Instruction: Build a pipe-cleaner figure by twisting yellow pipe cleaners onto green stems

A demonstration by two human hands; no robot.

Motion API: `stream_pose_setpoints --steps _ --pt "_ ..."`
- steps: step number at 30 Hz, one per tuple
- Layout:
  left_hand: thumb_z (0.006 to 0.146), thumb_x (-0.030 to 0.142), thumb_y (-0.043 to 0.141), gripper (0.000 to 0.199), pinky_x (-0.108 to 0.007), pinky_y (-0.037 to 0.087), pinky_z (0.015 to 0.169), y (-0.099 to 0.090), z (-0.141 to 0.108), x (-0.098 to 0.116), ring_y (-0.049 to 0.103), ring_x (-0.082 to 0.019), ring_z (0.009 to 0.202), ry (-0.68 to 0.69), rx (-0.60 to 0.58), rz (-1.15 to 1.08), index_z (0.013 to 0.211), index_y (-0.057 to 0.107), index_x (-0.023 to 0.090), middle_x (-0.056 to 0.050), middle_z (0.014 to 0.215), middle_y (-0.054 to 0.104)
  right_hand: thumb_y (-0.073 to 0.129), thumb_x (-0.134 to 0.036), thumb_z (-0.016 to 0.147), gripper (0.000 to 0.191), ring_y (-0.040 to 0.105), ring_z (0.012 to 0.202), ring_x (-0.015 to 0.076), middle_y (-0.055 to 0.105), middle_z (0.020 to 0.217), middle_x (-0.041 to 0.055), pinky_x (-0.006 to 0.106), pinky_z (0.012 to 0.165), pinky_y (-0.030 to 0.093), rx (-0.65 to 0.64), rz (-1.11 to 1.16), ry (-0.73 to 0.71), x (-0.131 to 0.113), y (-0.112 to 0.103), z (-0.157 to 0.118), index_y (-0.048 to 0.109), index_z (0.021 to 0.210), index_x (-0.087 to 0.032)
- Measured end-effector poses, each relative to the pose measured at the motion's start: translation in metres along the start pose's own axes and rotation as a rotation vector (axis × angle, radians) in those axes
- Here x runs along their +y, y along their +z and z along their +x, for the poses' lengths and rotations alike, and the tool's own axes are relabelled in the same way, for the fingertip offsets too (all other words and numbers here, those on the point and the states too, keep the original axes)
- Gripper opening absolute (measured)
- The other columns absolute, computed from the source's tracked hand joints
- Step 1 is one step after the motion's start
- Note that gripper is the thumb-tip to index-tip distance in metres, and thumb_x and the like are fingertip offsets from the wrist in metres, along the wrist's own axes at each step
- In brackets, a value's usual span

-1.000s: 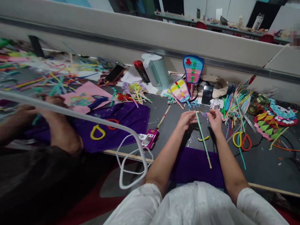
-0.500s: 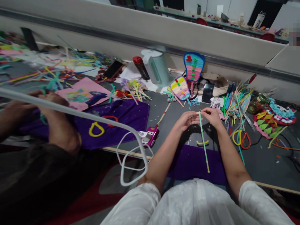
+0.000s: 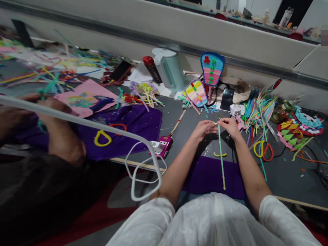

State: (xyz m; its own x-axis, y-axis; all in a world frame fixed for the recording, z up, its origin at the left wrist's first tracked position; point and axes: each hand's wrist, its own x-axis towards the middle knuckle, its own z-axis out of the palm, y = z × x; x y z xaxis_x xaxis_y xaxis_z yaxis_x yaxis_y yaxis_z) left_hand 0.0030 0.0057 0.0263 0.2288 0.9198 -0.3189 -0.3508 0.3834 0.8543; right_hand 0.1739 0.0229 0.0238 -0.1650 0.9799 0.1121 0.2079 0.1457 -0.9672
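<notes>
My left hand [image 3: 205, 130] pinches the top of a pale green pipe cleaner [image 3: 221, 157] between thumb and fingertips. Meeting it from the other side, my right hand [image 3: 229, 127] is closed on the same top end, where a small yellow bit shows. The stem hangs straight down, twisted-looking, with a yellowish lower tip over a purple cloth [image 3: 205, 176]. Behind it, a short curved yellow pipe cleaner piece [image 3: 219, 155] lies on the grey table. The exact fingertip contact is too small to make out.
Scissors with yellow and red handles [image 3: 263, 151] lie right, near a bundle of pipe cleaners [image 3: 258, 109] and a glass jar [image 3: 282, 111]. Behind stand two fan-shaped crafts and a kettle [image 3: 170, 70]. A magenta power strip [image 3: 165, 146] and white cable are left; a co-worker's hands [image 3: 51, 106] work beyond.
The view has shifted slightly. The hanging pipe cleaner's lower tip has swung a little to the left; both hands keep their pinch at its top.
</notes>
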Motion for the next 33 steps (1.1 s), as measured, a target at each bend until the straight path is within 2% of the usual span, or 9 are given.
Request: stream_pose_setpoints --steps 6,13,17,19,24,29,33 --pt "0.061 0.022 0.078 0.025 -0.029 0.056 0.063 -0.005 0.005 -0.006 0.069 -0.018 0.067 0.007 0.028 -0.006 0.079 0.065 0.010 -0.007 0.069 0.069 0.069 -0.043 0.068 0.026 0.050 0.062 0.0123 0.063 0.065 -0.0005 0.026 0.064 0.038 0.040 0.033 0.045 0.006 0.003 -0.001 0.070 0.068 -0.017" --pt "0.061 0.033 0.081 0.031 -0.025 0.053 0.064 -0.005 0.004 -0.015 0.068 -0.016 0.070 0.212 0.013 0.124 0.079 0.065 0.013 -0.003 0.075 0.068 0.069 -0.051 0.065 0.036 0.041 0.057 0.0100 0.053 0.057 -0.0028 0.025 0.060 0.032 0.027 0.055 0.102 0.008 0.003 0.000 0.063 0.059 -0.016" --pt "0.061 0.035 0.081 0.030 -0.024 0.052 0.065 -0.006 0.003 -0.013 0.066 -0.015 0.068 0.252 0.026 0.205 0.076 0.066 0.013 -0.003 0.070 0.066 0.069 -0.055 0.064 0.040 0.038 0.057 0.0097 0.049 0.055 -0.0034 0.025 0.059 0.030 -0.009 0.050 0.116 0.005 0.002 0.000 0.060 0.056 -0.017" --pt "0.061 0.033 0.081 0.030 -0.025 0.053 0.065 -0.008 0.002 -0.009 0.066 -0.015 0.069 0.201 -0.004 0.191 0.077 0.067 0.013 -0.004 0.071 0.067 0.068 -0.056 0.064 0.041 0.038 0.057 0.0097 0.048 0.055 -0.0035 0.025 0.058 0.029 -0.018 0.035 0.114 0.001 0.001 -0.001 0.059 0.056 -0.017" --pt "0.065 0.027 0.077 0.025 -0.031 0.057 0.064 -0.012 0.001 0.003 0.068 -0.018 0.069 -0.049 -0.132 0.039 0.082 0.068 0.011 -0.009 0.077 0.070 0.070 -0.053 0.064 0.039 0.038 0.057 0.0096 0.048 0.055 -0.0032 0.026 0.058 0.029 -0.107 0.043 0.087 -0.016 -0.005 -0.003 0.059 0.056 -0.017" --pt "0.068 0.020 0.070 0.013 -0.027 0.056 0.057 -0.009 -0.002 0.008 0.059 -0.011 0.052 -0.183 -0.179 -0.054 0.078 0.067 0.012 -0.004 0.066 0.066 0.069 -0.045 0.068 0.030 0.043 0.058 0.0102 0.056 0.059 -0.0021 0.025 0.060 0.032 -0.189 0.026 0.017 -0.027 -0.012 -0.005 0.065 0.063 -0.017" --pt "0.071 0.021 0.069 0.011 -0.029 0.056 0.060 -0.007 -0.005 0.009 0.055 -0.009 0.047 -0.255 -0.224 -0.062 0.076 0.066 0.012 -0.003 0.063 0.064 0.067 -0.042 0.071 0.026 0.045 0.058 0.0104 0.059 0.060 -0.0017 0.025 0.059 0.032 -0.221 -0.021 -0.009 -0.029 -0.015 -0.008 0.069 0.067 -0.017"
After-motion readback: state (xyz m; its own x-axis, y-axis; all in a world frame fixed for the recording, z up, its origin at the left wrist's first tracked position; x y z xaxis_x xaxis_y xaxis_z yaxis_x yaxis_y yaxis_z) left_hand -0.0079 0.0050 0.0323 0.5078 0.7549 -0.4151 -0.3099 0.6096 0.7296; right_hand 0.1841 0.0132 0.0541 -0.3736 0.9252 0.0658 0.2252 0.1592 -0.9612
